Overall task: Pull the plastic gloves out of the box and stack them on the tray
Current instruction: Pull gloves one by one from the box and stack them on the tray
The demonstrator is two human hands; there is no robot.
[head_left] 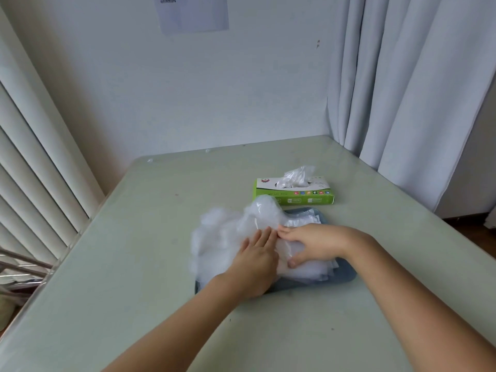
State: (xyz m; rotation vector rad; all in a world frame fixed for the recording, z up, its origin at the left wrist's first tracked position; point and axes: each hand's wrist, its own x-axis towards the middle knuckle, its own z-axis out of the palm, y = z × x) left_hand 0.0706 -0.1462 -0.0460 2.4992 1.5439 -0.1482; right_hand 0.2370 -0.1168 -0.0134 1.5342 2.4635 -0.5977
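Head view: both hands were on the heap of plastic gloves (228, 237) piled on the grey-blue tray (345, 277) at mid table (128, 277). The left hand (256, 261) lay flat, fingers straight, pressing the puffy left side down and gripping nothing. The right hand (314, 244) rested on the flatter right part, fingers stretched toward the left hand and thumb splayed, with no clear pinch.

The green box (294, 196) sat just behind the tray, with one glove (298, 174) poking out of its slot.

Step, as I read it: smoothing and stacking the latest glove, not pulling. The heap spilled over the tray's left rim. Next move likely needs one hand to hold the box or the stack while the other reaches for the protruding glove and draws it out slowly.
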